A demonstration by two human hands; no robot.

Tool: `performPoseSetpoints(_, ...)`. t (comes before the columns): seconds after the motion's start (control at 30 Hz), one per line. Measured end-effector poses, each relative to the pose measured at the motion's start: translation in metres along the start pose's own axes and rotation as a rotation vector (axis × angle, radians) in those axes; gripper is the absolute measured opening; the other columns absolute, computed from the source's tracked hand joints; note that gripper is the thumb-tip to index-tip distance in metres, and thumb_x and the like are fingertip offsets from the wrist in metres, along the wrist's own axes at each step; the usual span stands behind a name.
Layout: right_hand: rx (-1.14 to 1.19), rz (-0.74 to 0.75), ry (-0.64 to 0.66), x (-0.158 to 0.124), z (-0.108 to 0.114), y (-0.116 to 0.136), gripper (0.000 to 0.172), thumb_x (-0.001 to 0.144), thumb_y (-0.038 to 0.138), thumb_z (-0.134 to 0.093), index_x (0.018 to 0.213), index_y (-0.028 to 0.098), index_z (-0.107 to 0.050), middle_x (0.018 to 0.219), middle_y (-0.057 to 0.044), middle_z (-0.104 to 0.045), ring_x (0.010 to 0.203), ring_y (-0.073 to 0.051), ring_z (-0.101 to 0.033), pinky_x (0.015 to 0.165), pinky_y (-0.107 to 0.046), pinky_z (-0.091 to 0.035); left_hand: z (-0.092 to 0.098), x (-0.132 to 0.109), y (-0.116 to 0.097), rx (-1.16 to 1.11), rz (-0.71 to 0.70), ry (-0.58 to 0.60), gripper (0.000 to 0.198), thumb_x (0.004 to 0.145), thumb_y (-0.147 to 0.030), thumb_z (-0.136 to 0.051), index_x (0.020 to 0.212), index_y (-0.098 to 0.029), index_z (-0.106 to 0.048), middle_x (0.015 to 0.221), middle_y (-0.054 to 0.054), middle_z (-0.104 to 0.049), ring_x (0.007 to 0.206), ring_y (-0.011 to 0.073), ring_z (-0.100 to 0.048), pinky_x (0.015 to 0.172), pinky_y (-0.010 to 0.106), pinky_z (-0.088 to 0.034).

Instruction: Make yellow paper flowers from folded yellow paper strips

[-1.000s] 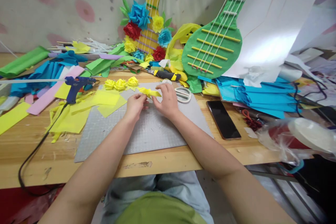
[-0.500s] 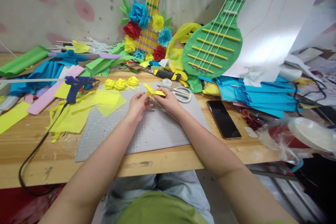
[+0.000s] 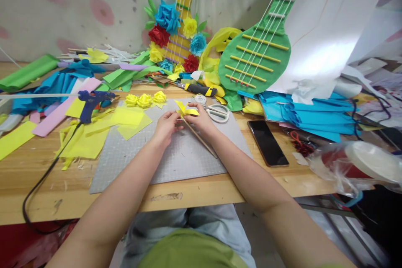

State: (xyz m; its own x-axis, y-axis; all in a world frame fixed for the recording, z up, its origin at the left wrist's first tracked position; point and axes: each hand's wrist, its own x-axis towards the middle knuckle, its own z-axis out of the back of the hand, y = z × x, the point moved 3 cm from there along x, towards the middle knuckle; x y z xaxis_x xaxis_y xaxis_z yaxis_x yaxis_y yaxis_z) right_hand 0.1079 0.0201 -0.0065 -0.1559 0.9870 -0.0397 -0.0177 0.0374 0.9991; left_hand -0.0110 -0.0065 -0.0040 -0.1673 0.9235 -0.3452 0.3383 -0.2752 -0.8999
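Both my hands meet over the grey cutting mat (image 3: 125, 163), around a yellow paper piece (image 3: 188, 111) and a thin wooden stick (image 3: 201, 139). My left hand (image 3: 168, 127) is closed on the yellow piece's lower left side, where the stick begins. From the right, my right hand (image 3: 202, 120) pinches the same piece. The stick slants down to the right under the right wrist. White-handled scissors (image 3: 218, 113) lie just beyond my right hand. Three yellow paper roses (image 3: 144, 100) sit at the mat's back edge.
A blue glue gun (image 3: 89, 104) with a black cord lies left, by yellow paper sheets (image 3: 125, 117). A phone (image 3: 267, 142) is to the right. Behind stand a green paper instrument (image 3: 256, 60) and a flowered yellow one (image 3: 184, 4). A knife (image 3: 199, 88) lies before them.
The stick has swung into plainer view between my hands, its far end now near my right forearm. The yellow piece has turned slightly. My hands have barely moved.
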Motion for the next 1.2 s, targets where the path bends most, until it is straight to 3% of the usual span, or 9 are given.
performPoseSetpoints(0.33, 0.005, -0.036, -0.005, 0.002, 0.0, -0.001, 0.049, 0.054, 0.02, -0.061, 0.099, 0.022, -0.041, 0.066, 0.007, -0.055, 0.059, -0.01, -0.053, 0.058, -0.025, -0.043, 0.0, 0.0, 0.0, -0.024, 0.005, -0.002, 0.012, 0.061, -0.02, -0.062, 0.07, -0.016, -0.054, 0.065, -0.002, -0.059, 0.055, 0.0077, -0.055, 0.045, 0.018, -0.046)
performPoseSetpoints(0.7, 0.11, -0.121, 0.079, 0.0, 0.0, 0.002, 0.043, 0.052, 0.019, -0.063, 0.09, 0.021, -0.043, 0.065, 0.007, -0.053, 0.054, -0.008, -0.048, 0.053, -0.021, -0.038, -0.001, 0.0, 0.001, -0.065, -0.01, -0.03, 0.015, 0.061, -0.018, -0.063, 0.074, -0.016, -0.056, 0.063, -0.003, -0.057, 0.051, 0.0059, -0.053, 0.044, 0.017, -0.045)
performPoseSetpoints(0.83, 0.025, -0.057, 0.149, -0.001, 0.004, 0.007, 0.042, 0.056, 0.028, -0.065, 0.093, 0.022, -0.046, 0.078, 0.005, -0.056, 0.065, -0.009, -0.052, 0.06, -0.022, -0.04, -0.002, -0.001, -0.001, -0.009, -0.065, -0.05, 0.011, 0.063, -0.017, -0.063, 0.073, -0.015, -0.057, 0.065, -0.003, -0.057, 0.049, 0.0055, -0.051, 0.042, 0.017, -0.045)
performPoseSetpoints(0.93, -0.003, -0.025, 0.129, 0.0, 0.009, 0.011, 0.04, 0.061, 0.038, -0.065, 0.094, 0.022, -0.048, 0.086, 0.002, -0.056, 0.074, -0.01, -0.054, 0.063, -0.023, -0.041, -0.003, -0.003, -0.001, -0.001, -0.09, -0.036, 0.01, 0.064, -0.018, -0.063, 0.072, -0.015, -0.058, 0.065, -0.002, -0.057, 0.052, 0.0069, -0.054, 0.043, 0.018, -0.046)
performPoseSetpoints(1.2, -0.017, -0.088, 0.087, 0.004, 0.009, 0.005, 0.034, 0.062, 0.032, -0.065, 0.089, 0.018, -0.049, 0.07, 0.002, -0.057, 0.062, -0.01, -0.057, 0.059, -0.024, -0.042, -0.005, -0.002, 0.002, 0.004, -0.076, 0.032, 0.015, 0.064, -0.022, -0.068, 0.073, -0.014, -0.058, 0.071, 0.002, -0.062, 0.058, 0.01, -0.06, 0.047, 0.02, -0.05)
